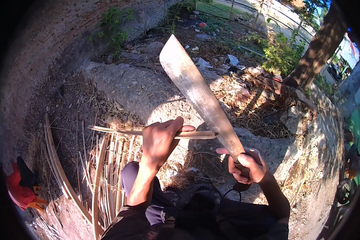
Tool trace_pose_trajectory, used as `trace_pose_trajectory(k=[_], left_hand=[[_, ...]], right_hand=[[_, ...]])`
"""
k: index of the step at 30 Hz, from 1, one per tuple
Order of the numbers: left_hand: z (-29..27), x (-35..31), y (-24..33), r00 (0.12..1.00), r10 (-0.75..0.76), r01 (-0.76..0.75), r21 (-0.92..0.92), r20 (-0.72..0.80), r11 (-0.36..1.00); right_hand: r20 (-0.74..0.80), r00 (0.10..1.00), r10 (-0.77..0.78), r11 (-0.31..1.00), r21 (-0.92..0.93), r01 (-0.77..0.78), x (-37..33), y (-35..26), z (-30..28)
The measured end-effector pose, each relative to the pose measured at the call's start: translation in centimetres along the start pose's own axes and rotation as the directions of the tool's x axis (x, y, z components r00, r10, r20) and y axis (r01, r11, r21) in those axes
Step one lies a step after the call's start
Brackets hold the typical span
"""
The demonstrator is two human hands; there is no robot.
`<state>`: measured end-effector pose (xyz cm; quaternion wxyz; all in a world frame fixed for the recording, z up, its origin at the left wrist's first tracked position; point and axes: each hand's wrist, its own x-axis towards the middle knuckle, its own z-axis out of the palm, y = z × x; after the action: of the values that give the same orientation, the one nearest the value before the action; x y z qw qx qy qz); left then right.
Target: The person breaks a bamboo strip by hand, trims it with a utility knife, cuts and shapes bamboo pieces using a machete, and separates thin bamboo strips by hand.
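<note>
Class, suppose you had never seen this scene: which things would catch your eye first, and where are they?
The long, broad machete blade stands out, slanting up through the middle from the right hand. Its edge meets the end of a thin bamboo strip held level by the left hand. More split strips lie piled on the ground at lower left.

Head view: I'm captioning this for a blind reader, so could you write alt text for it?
A person's right hand grips a long machete by the handle, its blade meeting the end of a thin bamboo strip held level in the left hand. More split bamboo strips lie on the dirt at lower left, beside a brick wall.
</note>
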<state>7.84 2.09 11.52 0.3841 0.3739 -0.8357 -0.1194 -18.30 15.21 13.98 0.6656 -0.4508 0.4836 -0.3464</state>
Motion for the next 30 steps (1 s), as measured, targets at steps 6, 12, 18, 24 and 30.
trace_pose_trajectory(k=[6, 12, 18, 24, 30], left_hand=[[1.8, -0.5, 0.0, 0.997, -0.058, 0.063, -0.094, 0.056, 0.994], [2.7, -1.0, -0.6, 0.998, -0.022, 0.010, -0.232, -0.051, 0.973], [2.3, -0.8, 0.8, 0.999, -0.033, 0.030, -0.229, -0.008, 0.973], [3.6, -1.3, -1.9, 0.993, -0.114, 0.113, 0.055, 0.019, 0.992], [3.4, -0.8, -1.0, 0.994, -0.099, 0.103, 0.105, -0.043, 0.989]], right_hand=[[-0.039, 0.993, -0.107, 0.980, 0.164, 0.112, 0.0, 0.6, 0.9], [-0.097, 0.967, -0.235, 0.971, 0.013, 0.237, -1.4, -0.8, 2.0], [0.022, 0.984, -0.179, 0.955, 0.246, 0.168, -1.0, -0.4, 2.2], [-0.334, 0.796, -0.505, 0.863, -0.220, 0.455, -0.6, 0.0, 1.5], [-0.341, 0.718, -0.607, 0.795, -0.262, 0.547, -1.3, 0.1, -0.3]])
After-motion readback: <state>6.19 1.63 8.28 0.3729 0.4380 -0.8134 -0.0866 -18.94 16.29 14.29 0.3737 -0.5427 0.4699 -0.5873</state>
